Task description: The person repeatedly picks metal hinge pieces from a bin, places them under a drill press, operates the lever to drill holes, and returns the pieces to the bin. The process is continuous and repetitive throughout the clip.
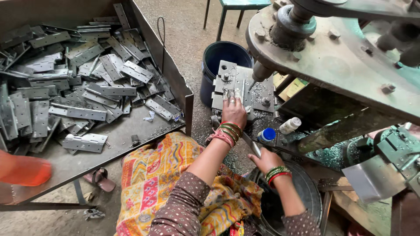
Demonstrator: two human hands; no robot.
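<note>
My left hand (pixel 234 111), with bangles at the wrist, rests fingers-down on a grey metal hinge piece lying on the drill press fixture plate (pixel 262 94). It holds the piece just left of the drill bit (pixel 252 84). My right hand (pixel 264 160) is lower, above a dark round basin (pixel 308 192). It grips the end of a flat metal hinge (pixel 255 149) that points up and left. The machine's heavy head (pixel 332 57) overhangs the fixture.
A big metal tray (pixel 173 76) at the left holds several loose grey hinges (pixel 109 83). A blue bucket (pixel 221 54) stands behind the fixture. Two small bottles (pixel 266 134) (pixel 289 125) sit beside metal shavings. An orange shape (pixel 24 168) is at the left edge, and a sandal (pixel 100 179) lies on the floor.
</note>
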